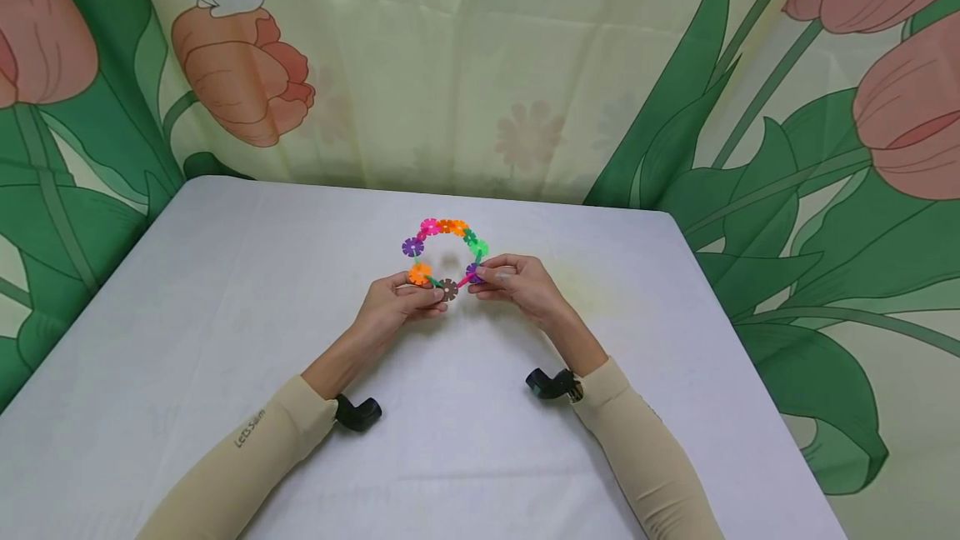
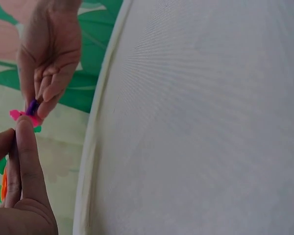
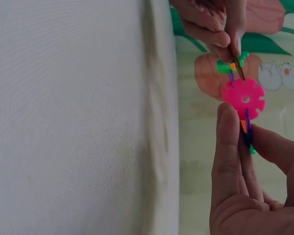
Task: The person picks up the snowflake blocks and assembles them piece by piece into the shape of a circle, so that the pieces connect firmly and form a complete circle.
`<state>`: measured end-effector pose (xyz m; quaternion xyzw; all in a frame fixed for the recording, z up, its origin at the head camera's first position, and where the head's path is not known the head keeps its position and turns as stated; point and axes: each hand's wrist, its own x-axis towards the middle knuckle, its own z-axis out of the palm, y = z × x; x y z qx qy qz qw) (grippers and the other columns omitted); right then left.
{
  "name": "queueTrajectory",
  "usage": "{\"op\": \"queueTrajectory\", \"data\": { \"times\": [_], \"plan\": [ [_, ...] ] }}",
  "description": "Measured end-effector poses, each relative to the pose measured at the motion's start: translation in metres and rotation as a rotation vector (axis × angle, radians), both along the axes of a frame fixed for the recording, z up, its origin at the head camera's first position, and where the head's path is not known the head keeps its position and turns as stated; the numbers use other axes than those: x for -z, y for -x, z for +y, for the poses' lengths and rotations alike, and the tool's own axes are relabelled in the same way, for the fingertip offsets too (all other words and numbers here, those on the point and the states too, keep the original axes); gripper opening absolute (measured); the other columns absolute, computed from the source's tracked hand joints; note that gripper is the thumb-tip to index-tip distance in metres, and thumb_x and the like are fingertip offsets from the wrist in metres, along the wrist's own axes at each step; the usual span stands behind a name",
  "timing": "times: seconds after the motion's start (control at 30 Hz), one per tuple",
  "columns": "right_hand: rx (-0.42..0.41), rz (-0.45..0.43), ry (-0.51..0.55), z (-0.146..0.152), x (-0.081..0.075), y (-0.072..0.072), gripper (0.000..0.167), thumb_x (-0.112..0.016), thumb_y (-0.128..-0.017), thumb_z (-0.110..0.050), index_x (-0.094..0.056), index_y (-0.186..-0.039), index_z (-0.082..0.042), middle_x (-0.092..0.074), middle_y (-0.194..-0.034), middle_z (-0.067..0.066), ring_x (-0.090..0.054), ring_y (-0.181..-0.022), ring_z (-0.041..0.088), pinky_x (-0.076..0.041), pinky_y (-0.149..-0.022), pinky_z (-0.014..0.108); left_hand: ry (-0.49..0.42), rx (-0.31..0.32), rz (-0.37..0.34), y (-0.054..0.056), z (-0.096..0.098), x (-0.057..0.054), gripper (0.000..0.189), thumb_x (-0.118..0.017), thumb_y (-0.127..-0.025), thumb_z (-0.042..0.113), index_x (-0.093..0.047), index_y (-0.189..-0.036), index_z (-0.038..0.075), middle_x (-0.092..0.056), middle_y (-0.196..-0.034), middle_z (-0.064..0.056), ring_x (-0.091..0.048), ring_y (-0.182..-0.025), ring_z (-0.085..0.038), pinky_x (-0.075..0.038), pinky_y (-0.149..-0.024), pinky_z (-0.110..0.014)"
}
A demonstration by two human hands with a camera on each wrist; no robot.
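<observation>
Both hands hold up a ring of notched plastic snowflake discs [image 1: 430, 227], linked edge to edge in pink, orange, green, purple and brown. My left hand [image 1: 388, 302] pinches the brown disc [image 1: 448, 290] at the ring's near side, thumb and fingers on its edge. On the right of the ring, my right hand [image 1: 525, 286] pinches a purple disc [image 1: 472, 272], which its fingers partly cover. Between these two discs sits a pink disc [image 3: 244, 99], seen face-on in the right wrist view with notches round its rim. An orange disc [image 1: 417, 274] rises beside the left fingers.
A white cloth covers the table [image 1: 450, 457] under the hands. Behind it hangs a curtain [image 1: 420, 65] printed with tulips, leaves and a rabbit. A black wrist camera [image 1: 358, 413] sits on the left cuff, and another black camera [image 1: 551, 383] on the right.
</observation>
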<state>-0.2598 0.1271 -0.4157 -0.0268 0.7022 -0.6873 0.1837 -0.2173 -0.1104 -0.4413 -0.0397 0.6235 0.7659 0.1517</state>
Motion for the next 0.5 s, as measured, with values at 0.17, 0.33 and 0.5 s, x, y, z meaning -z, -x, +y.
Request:
{"op": "queueTrajectory", "data": {
  "times": [0.17,0.33,0.5],
  "plan": [
    [-0.001,0.000,-0.001,-0.0005,-0.0005,-0.0009,0.022,-0.069,-0.101,-0.005,-0.067,-0.118,0.009,-0.081,-0.095,0.008,-0.081,-0.083,0.016,-0.065,-0.080,0.030,-0.005,-0.016,-0.009,-0.0006,-0.0002,-0.0001,0.037,-0.077,-0.097,0.008,-0.060,-0.128,-0.003,-0.082,-0.100,-0.006,-0.081,-0.084,-0.013,-0.064,-0.086,-0.030],
    [0.007,-0.018,0.014,-0.0025,-0.0001,-0.0011,0.019,-0.070,-0.100,-0.004,-0.067,-0.115,0.008,-0.081,-0.094,0.009,-0.082,-0.083,0.017,-0.065,-0.079,0.029,-0.011,-0.019,0.000,-0.0008,-0.0010,0.0012,0.038,-0.076,-0.097,0.009,-0.059,-0.129,-0.004,-0.082,-0.099,-0.006,-0.081,-0.082,-0.012,-0.064,-0.084,-0.028],
    [0.025,-0.037,0.022,-0.0058,0.0009,-0.0008,0.019,-0.073,-0.098,-0.003,-0.066,-0.114,0.006,-0.082,-0.094,0.010,-0.082,-0.083,0.018,-0.065,-0.078,0.029,-0.008,-0.057,-0.006,-0.0011,-0.0002,0.0014,0.036,-0.076,-0.097,0.008,-0.059,-0.126,-0.005,-0.082,-0.098,-0.006,-0.081,-0.081,-0.011,-0.063,-0.082,-0.025]
  ]
}}
